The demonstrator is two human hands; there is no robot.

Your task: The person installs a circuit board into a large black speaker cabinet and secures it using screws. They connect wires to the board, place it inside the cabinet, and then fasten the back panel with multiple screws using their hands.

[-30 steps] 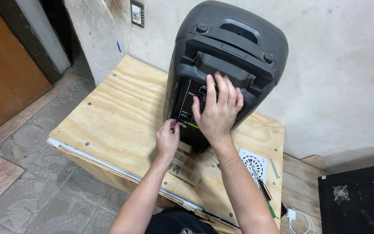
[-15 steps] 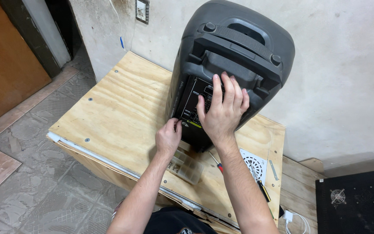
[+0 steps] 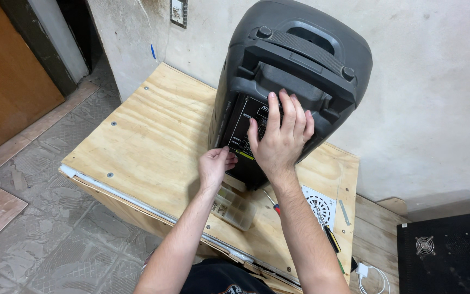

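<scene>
Both hands on speaker's rear control panel.
Speaker [image 3: 295, 71] stood upright at far side of plywood tabletop [image 3: 153, 136]. Right hand [image 3: 279, 139] lay flat, fingers spread, holding nothing; left hand [image 3: 216, 165] pinched narrow at panel's lower-left corner, contents unclear.

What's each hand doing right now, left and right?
Left hand: fingers curled at the lower corner of the speaker's control panel; any held item cannot be told.
Right hand: open, flat on the panel, holding nothing.

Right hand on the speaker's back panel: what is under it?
The right hand lies flat on the black speaker's control panel. Only the panel's left strip and lower edge show; whatever lies beneath the palm and fingers is hidden.
</scene>
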